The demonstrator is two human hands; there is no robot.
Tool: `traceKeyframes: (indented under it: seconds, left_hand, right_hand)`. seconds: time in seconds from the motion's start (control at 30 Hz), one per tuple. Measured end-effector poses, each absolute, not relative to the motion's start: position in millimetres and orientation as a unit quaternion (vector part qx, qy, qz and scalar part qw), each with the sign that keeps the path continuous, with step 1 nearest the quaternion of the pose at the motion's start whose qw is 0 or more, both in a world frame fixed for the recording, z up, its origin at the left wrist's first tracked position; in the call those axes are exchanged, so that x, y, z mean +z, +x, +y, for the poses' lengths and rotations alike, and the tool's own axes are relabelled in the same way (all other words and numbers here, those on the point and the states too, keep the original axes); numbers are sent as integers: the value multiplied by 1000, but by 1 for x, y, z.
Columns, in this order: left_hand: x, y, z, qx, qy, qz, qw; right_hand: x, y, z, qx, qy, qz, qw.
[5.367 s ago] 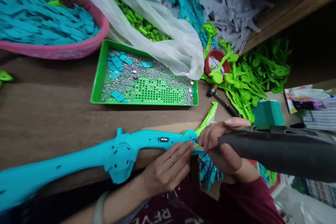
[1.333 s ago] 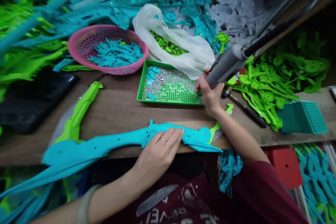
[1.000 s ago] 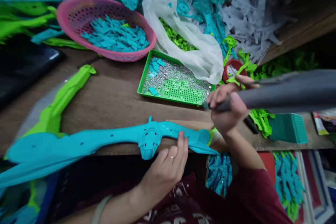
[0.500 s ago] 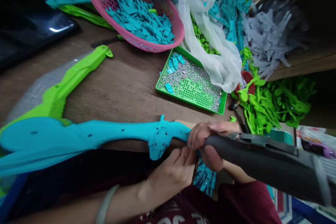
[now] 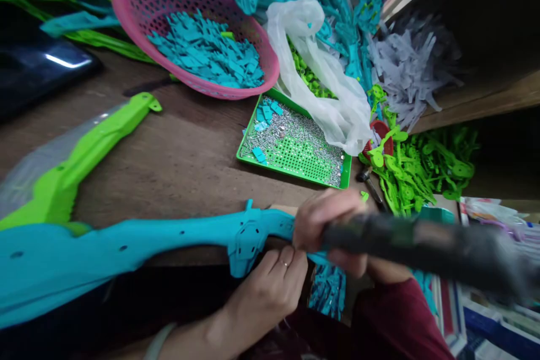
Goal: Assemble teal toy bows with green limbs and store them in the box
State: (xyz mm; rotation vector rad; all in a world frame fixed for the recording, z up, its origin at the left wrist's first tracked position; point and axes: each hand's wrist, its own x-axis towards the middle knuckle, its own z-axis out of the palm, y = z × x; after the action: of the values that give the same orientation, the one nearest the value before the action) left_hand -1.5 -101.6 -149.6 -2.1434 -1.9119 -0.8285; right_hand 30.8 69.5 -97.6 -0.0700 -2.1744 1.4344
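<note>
A long teal plastic piece (image 5: pixel 164 236) lies along the table's near edge, with a raised bracket near its right end. My left hand (image 5: pixel 274 281), a ring on one finger, has its fingers closed beneath that right end; what they pinch is hidden. My right hand (image 5: pixel 333 225) wraps round a dark, motion-blurred power tool (image 5: pixel 405 242), whose front end is at the tip of the teal piece. The tool's tip is hidden behind my fingers.
A green tray (image 5: pixel 295 160) of screws sits beyond my hands. Behind it are a pink basket (image 5: pixel 194 28) of teal parts and a white bag (image 5: pixel 295 22). A hammer (image 5: pixel 372 185) and lime parts (image 5: pixel 405 174) lie right; a lime piece (image 5: pixel 93 157) lies left.
The view has shifted, so the tray and basket sit further left and slightly lower. The tool has swung to a flatter angle and is more blurred. Both hands stay at the teal piece.
</note>
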Motion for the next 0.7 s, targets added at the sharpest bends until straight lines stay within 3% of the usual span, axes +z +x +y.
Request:
traceKeyframes:
  seconds: [0.1, 0.17, 0.33, 0.7]
  left_hand:
    - [-151, -3, -100, -252, -720, -640, 92]
    - [-154, -3, -98, -266, -718, -637, 94]
    - [-165, 0, -94, -304, -704, -636, 80]
    - [-163, -1, -88, -330, -687, -642, 80]
  right_hand:
    - [-100, 10, 97, 562, -62, -714, 412]
    - [-111, -2, 109, 549, -117, -685, 465]
    - [-133, -5, 113, 530, -126, -691, 474]
    - [-132, -3, 114, 523, -118, -691, 485]
